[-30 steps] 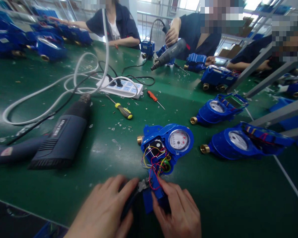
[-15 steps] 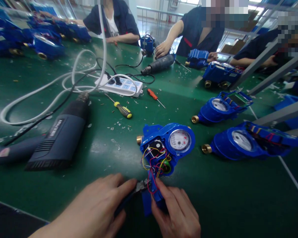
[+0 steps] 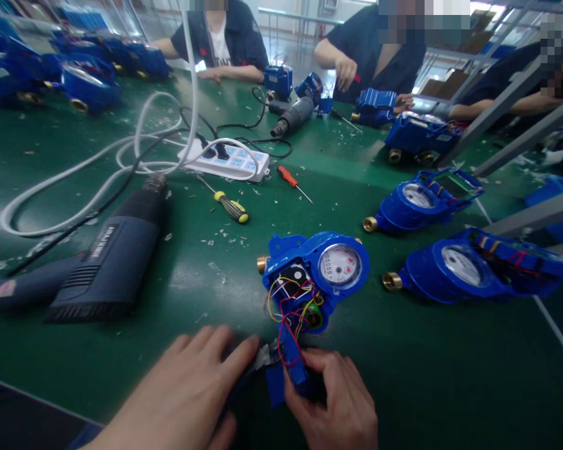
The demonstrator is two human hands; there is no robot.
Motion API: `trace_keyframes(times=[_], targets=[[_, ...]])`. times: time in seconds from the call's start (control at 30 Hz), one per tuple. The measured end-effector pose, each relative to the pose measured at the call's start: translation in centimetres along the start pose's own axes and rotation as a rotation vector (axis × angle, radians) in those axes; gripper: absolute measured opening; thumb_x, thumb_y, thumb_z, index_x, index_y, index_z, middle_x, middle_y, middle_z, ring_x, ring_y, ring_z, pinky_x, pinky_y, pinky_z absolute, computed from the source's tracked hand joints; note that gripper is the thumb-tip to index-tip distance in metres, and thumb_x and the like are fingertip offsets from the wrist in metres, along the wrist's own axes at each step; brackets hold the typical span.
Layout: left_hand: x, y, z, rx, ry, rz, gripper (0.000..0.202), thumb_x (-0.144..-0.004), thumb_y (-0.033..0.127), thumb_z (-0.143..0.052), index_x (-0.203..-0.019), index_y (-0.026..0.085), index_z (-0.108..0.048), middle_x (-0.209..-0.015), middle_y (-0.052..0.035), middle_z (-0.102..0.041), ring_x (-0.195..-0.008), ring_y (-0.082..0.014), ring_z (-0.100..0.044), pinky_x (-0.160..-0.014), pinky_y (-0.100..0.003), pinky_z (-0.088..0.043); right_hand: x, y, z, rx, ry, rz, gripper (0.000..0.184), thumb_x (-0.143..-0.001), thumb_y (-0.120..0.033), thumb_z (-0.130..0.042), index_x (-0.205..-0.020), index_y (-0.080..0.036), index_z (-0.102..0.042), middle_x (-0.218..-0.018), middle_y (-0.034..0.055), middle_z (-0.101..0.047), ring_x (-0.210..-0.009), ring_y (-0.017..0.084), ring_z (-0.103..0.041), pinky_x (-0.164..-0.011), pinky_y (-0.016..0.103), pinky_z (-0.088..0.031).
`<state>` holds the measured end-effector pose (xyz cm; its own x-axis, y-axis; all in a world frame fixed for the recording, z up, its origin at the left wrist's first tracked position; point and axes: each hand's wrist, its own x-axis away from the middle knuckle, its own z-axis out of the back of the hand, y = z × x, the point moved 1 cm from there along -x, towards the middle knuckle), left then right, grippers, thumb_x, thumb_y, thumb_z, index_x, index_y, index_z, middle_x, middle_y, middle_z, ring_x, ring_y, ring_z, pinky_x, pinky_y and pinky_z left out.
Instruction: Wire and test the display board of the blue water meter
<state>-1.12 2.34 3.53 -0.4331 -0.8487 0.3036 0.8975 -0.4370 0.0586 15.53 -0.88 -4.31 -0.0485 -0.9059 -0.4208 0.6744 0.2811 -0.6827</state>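
Relative to the earlier frame, the fingers of your right hand [image 3: 340,400] have shifted to the flank of the slim blue part [image 3: 291,347], baring more of its end; they pinch it narrowly, while your left fingers wrap the pliers [image 3: 264,357], whose tips reach its left edge, whether biting you cannot tell. Just beyond, on the tabletop [image 3: 206,262], lies your blue meter [image 3: 315,275], seemingly partway worked: dial [image 3: 340,267] seated, casing still open, coloured wires [image 3: 301,319] not yet tucked in.
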Motion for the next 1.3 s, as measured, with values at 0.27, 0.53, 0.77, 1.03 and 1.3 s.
trace_keyframes(times=[0.27, 0.53, 0.77, 1.03, 1.3], targets=[[0.0, -0.5, -1.7, 0.011, -0.052, -0.037, 0.066, -0.062, 0.013, -0.043, -0.127, 0.019, -0.048, -0.098, -0.0158, -0.064, -0.079, -0.0304, -0.062, -0.063, -0.047, -0.052, -0.4, -0.3, -0.2, 0.004, 0.018, 0.035, 0.005, -0.080, -0.018, -0.062, -0.077, -0.020, -0.058, -0.069, -0.0002, -0.067, -0.059, 0.014, -0.062, -0.060, 0.027, -0.041], [0.2, -1.6, -3.6, -0.002, -0.024, -0.088, 0.075, -0.059, 0.012, -0.043, -0.133, 0.020, -0.040, -0.102, -0.0165, -0.061, -0.080, -0.0320, -0.061, -0.065, -0.049, -0.051, -0.3, -0.4, -0.4, -0.031, 0.050, 0.006, 0.007, -0.076, -0.013, -0.063, -0.074, -0.019, -0.059, -0.065, -0.0001, -0.064, -0.056, 0.012, -0.060, -0.056, 0.023, -0.045], [-0.4, -1.6, -3.4, -0.006, -0.173, -0.086, 0.090, -0.050, 0.011, -0.050, -0.138, 0.021, -0.032, -0.112, -0.0169, -0.059, -0.090, -0.0352, -0.059, -0.072, -0.052, -0.051, -0.4, -0.6, -0.5, -0.072, 0.068, -0.005, 0.011, -0.074, -0.008, -0.064, -0.073, -0.017, -0.058, -0.064, 0.0000, -0.063, -0.054, 0.010, -0.060, -0.054, 0.020, -0.046], [-0.5, -1.7, -3.4, -0.011, -0.309, -0.062, 0.095, -0.053, 0.005, -0.049, -0.142, 0.022, -0.021, -0.110, -0.0158, -0.061, -0.088, -0.0323, -0.062, -0.072, -0.048, -0.053, -0.5, -0.6, -0.4, -0.038, 0.028, 0.014, 0.008, -0.078, -0.014, -0.062, -0.073, -0.018, -0.058, -0.060, -0.0006, -0.059, -0.051, 0.012, -0.057, -0.051, 0.022, -0.045], [-0.7, -1.7, -3.2, 0.011, -0.407, -0.040, 0.090, -0.057, 0.007, -0.050, -0.142, 0.023, -0.021, -0.111, -0.0151, -0.059, -0.087, -0.0299, -0.062, -0.073, -0.045, -0.053, -0.4, -0.5, -0.4, -0.049, 0.020, -0.001, 0.010, -0.077, -0.011, -0.061, -0.072, -0.018, -0.056, -0.062, -0.0007, -0.061, -0.052, 0.012, -0.058, -0.052, 0.022, -0.045]])
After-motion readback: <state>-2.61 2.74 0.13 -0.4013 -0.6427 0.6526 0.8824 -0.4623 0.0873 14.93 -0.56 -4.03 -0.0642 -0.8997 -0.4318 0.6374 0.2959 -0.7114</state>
